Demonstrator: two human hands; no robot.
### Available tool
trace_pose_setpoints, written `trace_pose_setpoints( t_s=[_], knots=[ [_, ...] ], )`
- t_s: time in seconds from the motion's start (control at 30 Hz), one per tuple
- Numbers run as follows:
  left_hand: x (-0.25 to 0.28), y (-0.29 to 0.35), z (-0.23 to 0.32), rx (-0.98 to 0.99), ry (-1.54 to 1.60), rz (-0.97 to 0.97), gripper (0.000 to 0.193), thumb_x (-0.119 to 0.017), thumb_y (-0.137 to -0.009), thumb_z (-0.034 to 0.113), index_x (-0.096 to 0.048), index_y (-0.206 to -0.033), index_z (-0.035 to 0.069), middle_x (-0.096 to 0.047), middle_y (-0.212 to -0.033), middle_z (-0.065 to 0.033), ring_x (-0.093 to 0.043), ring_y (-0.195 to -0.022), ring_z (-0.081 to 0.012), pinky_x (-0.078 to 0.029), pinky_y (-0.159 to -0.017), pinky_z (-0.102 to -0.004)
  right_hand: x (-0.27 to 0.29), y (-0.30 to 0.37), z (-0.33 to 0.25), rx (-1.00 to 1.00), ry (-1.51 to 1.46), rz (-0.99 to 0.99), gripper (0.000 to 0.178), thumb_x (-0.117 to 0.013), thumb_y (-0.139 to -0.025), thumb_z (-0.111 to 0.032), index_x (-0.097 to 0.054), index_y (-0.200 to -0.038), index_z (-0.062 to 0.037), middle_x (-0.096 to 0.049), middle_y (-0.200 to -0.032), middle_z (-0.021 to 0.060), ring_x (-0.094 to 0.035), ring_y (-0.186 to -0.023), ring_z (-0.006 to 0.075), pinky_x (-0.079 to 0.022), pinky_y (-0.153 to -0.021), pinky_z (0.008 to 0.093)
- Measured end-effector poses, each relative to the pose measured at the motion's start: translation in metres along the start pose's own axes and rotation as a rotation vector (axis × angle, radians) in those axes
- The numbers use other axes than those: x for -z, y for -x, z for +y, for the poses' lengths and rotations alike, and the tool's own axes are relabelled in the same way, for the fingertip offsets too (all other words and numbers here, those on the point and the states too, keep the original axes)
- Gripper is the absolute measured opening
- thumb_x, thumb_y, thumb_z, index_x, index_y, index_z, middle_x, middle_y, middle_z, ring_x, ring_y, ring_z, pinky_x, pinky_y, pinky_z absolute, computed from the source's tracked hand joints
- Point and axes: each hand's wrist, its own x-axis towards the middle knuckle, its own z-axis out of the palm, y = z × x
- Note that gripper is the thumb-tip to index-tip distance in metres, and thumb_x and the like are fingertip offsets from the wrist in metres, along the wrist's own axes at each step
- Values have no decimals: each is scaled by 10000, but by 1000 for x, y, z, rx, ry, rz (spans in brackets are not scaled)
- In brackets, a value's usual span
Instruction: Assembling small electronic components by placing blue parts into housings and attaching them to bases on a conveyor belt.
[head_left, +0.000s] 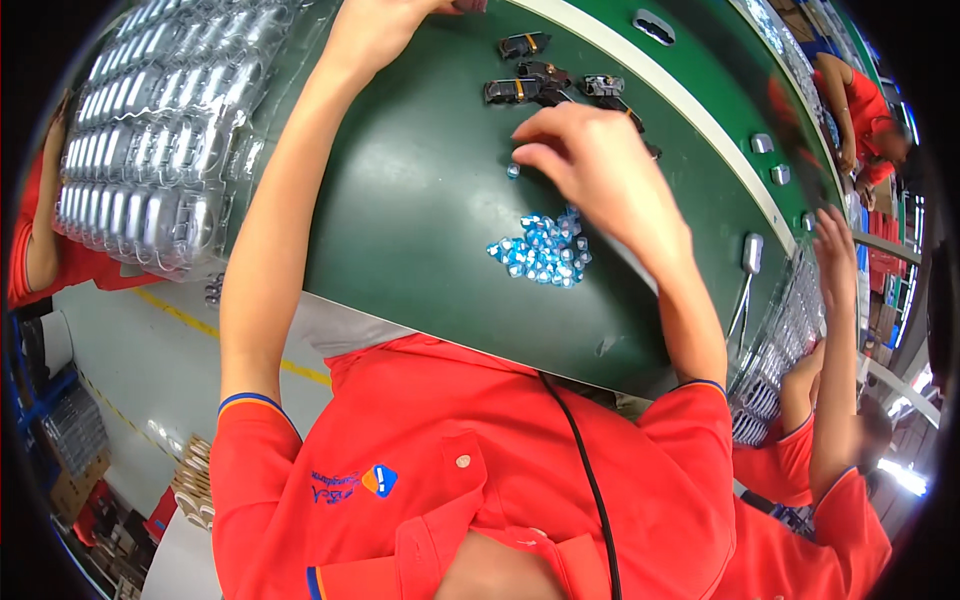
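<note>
Presently | left arm stretched forward, left hand (385, 28) cut by upper edge, grip cannot be told | right hand (603, 158) curled inward, thumb and forefinger slightly apart | single blue bead (513, 171) just beside thumb | glossy faceted bead pile (543, 252) nearer body | black parts (513, 91) beyond, smooth green worktop (400, 200)

Shiny blue pieces (545, 252) in a loose heap (one piece (513, 171) apart) on the green tabletop (410, 210)

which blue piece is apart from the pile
The single blue piece beside the thumb of the right hand; the others sit clustered in the pile, nearer the red shirt.
</note>
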Motion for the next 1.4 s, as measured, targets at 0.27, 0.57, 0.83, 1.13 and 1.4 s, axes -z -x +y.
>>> trace_pose_setpoints(
  t_s=[0.27, 0.57, 0.83, 1.13, 1.4],
  knots=[
    [-9, 5, 2, 7, 69, -30, 374, -626, -904, 8, -599, -1278, 10, -671, -1099, -74, -633, -945, -134, -507, -802, -257, -14, -5, -12, -152, -126, 36, 111, -633, -906, -80, -654, -949, 20, -675, -811, 93, -668, -742, 141, -537, -716, 275],
    [-10, 6, 0, -29, 74, -15, 312, -636, -922, 54, -626, -1233, 26, -637, -1205, -98, -620, -1102, -190, -517, -947, -325, 17, -85, 42, -170, -811, 335, 147, -667, -901, -82, -658, -976, 44, -698, -860, 83, -673, -772, 133, -553, -735, 258],
    [-9, 3, -4, -194, -5, -38, 300, -650, -865, -33, -681, -1155, 36, -673, -1123, -67, -626, -1061, -172, -511, -930, -300, 4, -89, 48, -299, -810, 370, 203, -696, -858, -69, -667, -1017, 55, -723, -854, 120, -706, -730, 143, -578, -709, 254],
    [-12, 6, 2, -376, -207, -145, 341, -622, -820, -138, -689, -1125, -3, -656, -1176, -115, -607, -1133, -226, -543, -940, -325, -4, -88, 48, -285, -984, 354, 190, -675, -861, -50, -653, -1017, 55, -718, -863, 125, -699, -716, 143, -569, -684, 244],
    [-14, 7, 9, -367, -212, -144, 325, -617, -811, -152, -711, -1082, 0, -660, -1161, -124, -618, -1117, -227, -558, -918, -320, -7, -91, 49, -168, -852, 397, 132, -640, -867, -15, -631, -987, 39, -689, -813, 88, -669, -708, 129, -549, -673, 244]
  ],
)
